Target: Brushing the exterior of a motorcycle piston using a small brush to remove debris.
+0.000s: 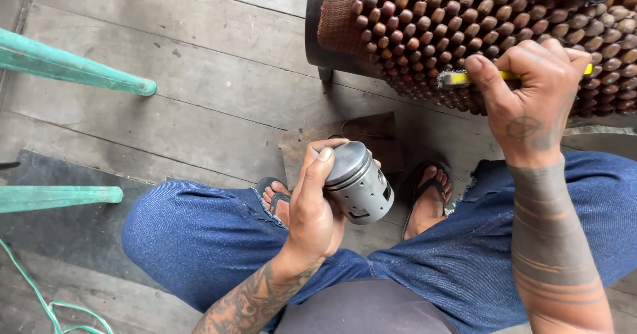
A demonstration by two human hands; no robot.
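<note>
Piston (358, 183) sits gripped in the closed left hand (313, 204); right hand (531, 95) fists a yellow brush (464, 77) (bristles leftward) against the beaded seat (424, 22) beyond.

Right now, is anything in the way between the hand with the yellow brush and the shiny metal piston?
Nothing visible. The right hand holds the yellow-handled brush above the grey metal piston, which the left hand grips; only open air lies between.
</note>
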